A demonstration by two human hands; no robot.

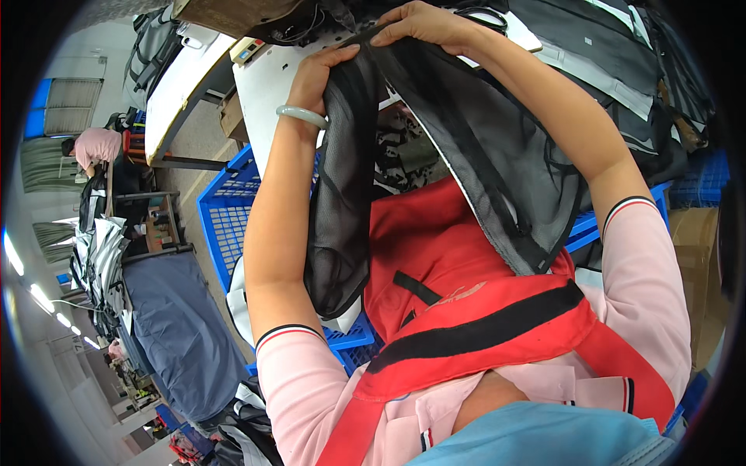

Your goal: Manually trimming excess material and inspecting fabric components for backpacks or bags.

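A length of black mesh fabric hangs from both my hands over my lap, in two panels that part below my fingers. My left hand, below a pale bangle on the wrist, pinches its upper edge at the white worktable. Just to the right and slightly farther off, my right hand is closed on the same edge, thumb and fingertips pressed together. The fabric's lower ends reach down to my red apron. Whether the two panels are stitched together is hidden at my fingertips.
Part of a machine stands at the far table edge. Blue plastic crates flank my lap. Black and white fabric pieces are piled at far right, above a cardboard box. Another person bends over work at far left.
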